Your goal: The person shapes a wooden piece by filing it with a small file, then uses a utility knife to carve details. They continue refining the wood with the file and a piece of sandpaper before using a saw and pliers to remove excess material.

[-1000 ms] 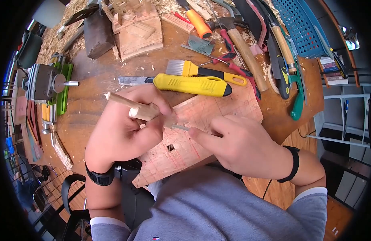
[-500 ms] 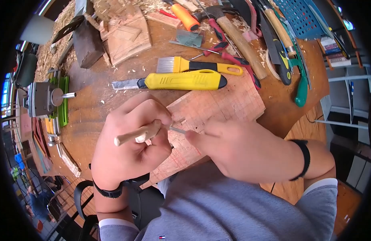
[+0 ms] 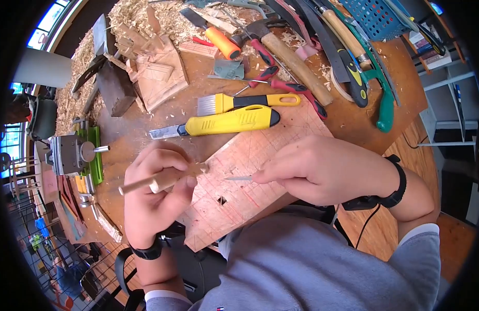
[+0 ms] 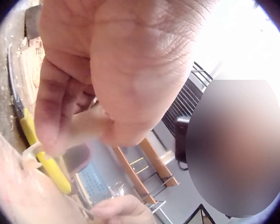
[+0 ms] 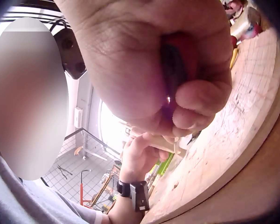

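My left hand (image 3: 148, 210) pinches a small pale carved wooden piece (image 3: 169, 179) between thumb and fingers. Two rounded prongs stick out of the grip to the left, and a notched end points right. From the left wrist, that notched end (image 4: 31, 156) shows past the fingertips. My right hand (image 3: 322, 171) grips a slim tool whose narrow pointed metal tip (image 3: 239, 178) faces the wooden piece, with a gap between them. Its red-and-black handle (image 5: 177, 60) lies inside the curled fingers. Below both hands is a red-lined wooden board (image 3: 249, 150) with a small square hole.
A yellow utility knife (image 3: 229, 122) with its blade out lies beyond the board, next to a yellow-handled brush (image 3: 249, 102). Farther back are a hammer (image 3: 296, 62), screwdrivers, saws and wood shavings. A small vise (image 3: 68, 154) stands at the left.
The tool tip was at the wooden piece earlier; the hands are now apart. My left hand has shifted left, and the piece's prongs now point more downward. The head view has shifted too.
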The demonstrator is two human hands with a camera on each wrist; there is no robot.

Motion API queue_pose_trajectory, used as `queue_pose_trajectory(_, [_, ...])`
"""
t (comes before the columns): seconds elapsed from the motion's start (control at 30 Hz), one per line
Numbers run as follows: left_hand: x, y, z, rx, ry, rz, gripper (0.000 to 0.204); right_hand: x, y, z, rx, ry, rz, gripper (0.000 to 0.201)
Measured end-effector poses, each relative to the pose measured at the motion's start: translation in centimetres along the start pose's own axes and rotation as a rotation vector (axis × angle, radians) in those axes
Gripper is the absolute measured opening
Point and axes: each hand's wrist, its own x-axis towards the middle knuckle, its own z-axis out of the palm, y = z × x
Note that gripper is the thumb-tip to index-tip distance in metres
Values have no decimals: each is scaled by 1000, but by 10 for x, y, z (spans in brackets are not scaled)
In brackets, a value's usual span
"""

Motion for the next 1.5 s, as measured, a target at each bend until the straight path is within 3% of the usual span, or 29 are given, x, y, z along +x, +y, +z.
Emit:
queue_pose_trajectory(0.07, [1, -9, -3, -98, 45, 56, 23, -1, -1, 0, 26, -68, 90, 29])
queue_pose_trajectory(0.1, [0, -5, 1, -135, 113, -75, 31, -1, 4, 7, 10, 17, 1, 29])
queue_pose_trajectory(0.13, [0, -4, 1, -132, 115, -78, 31, 0, 7, 13, -4, 101, -88, 30])
queue_pose_trajectory(0.3, [-2, -5, -4, -25, 103, -234, 33, 2, -9, 21, -194, 103, -44, 32])
queue_pose_trajectory(0.53, [6, 1, 6, -95, 170, -259, 30, 12, -3, 36, -341, 176, -86, 40])
queue_pose_trajectory(0.6, [10, 7, 7, -225, 161, -417, 29, 16, -5, 36, -355, 183, -90, 39])
queue_pose_trajectory(0.63, [11, 3, 6, -165, 135, -359, 29, 18, -6, 37, -370, 192, -93, 39])
queue_pose_trajectory(0.9, [13, 11, 15, -147, 266, -371, 29, 21, -21, 42, -465, 169, -65, 37])
queue_pose_trajectory(1.07, [10, 12, 17, -329, 173, -471, 18, 15, -15, 54, -475, 210, -79, 38])
queue_pose_trajectory(1.37, [9, 11, 21, -309, 161, -416, 16, 17, -11, 60, -484, 206, -88, 44])
queue_pose_trajectory(1.43, [9, 8, 19, -320, 171, -428, 16, 11, -16, 55, -474, 103, -27, 44])
queue_pose_trajectory(1.5, [9, 5, 19, -324, 163, -410, 16, 18, -11, 57, -470, 150, -69, 44])
